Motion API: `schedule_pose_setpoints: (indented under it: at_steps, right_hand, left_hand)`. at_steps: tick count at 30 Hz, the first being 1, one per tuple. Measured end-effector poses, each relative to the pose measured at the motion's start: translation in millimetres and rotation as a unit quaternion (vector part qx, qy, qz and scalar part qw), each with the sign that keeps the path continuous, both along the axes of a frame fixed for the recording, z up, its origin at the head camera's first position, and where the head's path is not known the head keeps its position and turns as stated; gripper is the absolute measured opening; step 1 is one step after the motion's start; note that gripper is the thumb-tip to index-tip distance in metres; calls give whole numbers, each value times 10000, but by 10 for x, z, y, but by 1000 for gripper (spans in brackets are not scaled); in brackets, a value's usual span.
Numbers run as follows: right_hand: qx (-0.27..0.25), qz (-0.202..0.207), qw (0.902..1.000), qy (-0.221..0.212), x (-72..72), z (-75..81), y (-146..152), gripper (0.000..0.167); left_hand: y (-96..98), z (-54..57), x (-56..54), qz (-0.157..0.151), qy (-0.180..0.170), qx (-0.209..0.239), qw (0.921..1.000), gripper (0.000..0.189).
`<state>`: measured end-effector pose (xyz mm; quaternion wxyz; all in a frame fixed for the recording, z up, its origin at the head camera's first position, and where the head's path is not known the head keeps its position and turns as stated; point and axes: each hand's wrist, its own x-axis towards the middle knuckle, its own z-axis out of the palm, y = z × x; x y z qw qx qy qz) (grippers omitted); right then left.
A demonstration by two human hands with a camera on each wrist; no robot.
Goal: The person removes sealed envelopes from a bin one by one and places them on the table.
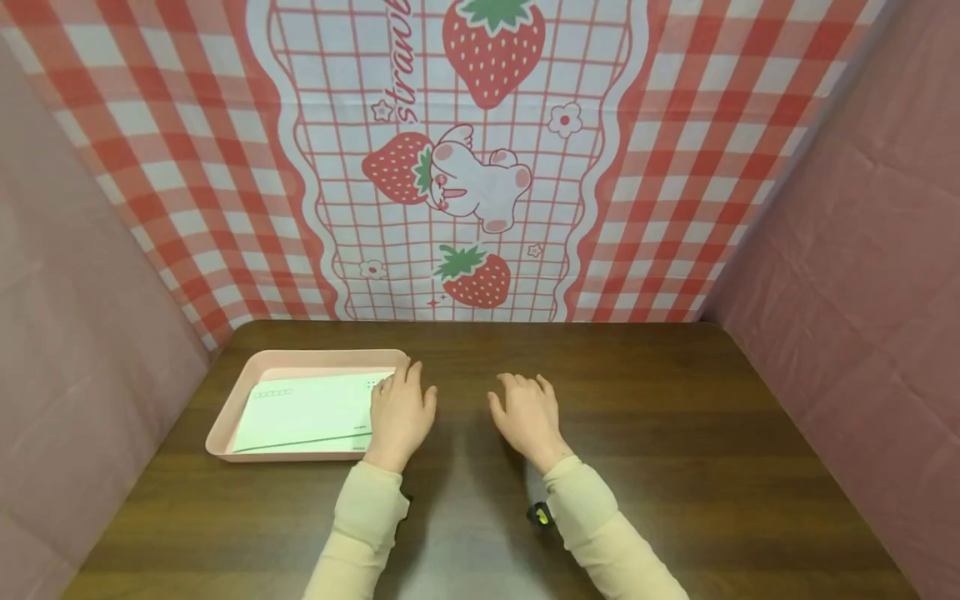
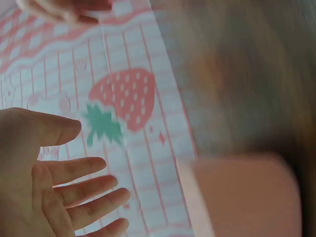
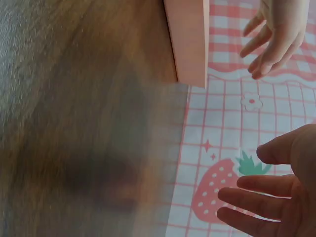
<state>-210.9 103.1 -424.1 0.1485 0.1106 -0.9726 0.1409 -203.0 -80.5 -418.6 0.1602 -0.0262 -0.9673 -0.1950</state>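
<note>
My left hand (image 1: 402,414) hovers at the right end of a pale pink tray (image 1: 300,358), its fingers spread and relaxed, nothing held. In the tray lie white envelopes (image 1: 307,408), one overlapping another, with printed postcode boxes at the upper left; the left hand covers part of their right end. To the right, my right hand (image 1: 527,417) is over the brown table, fingers apart and gripping nothing. The left wrist view has the left hand's fingers (image 2: 89,190) extended beside the tray's corner (image 2: 247,197). In the right wrist view the right hand's fingers (image 3: 256,197) also reach out loosely.
The dark wooden table (image 1: 675,467) runs back to a red-and-white checked cloth (image 1: 480,167) with strawberry prints. Pink cloth walls (image 1: 847,275) stand along both sides. A dark wrist device (image 1: 540,515) shows under the right sleeve.
</note>
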Motion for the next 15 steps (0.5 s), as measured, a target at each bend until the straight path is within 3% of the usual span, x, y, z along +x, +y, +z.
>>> schedule_pose_setpoints:
  at_steps: [5,12,15]
  right_hand:
    - [51,130,9991,400,10,0,-103,19]
    - [132,502,9953,818,46,3,-424,10]
    - [215,685,9936,870,56,-2,-592,9]
  left_hand:
    - [-306,76,-39,325,197,126,9992,36]
    - [-929,145,-14,879,-219,429,9950,34]
    - [-1208,174,22,1110,-174,397,9929,34]
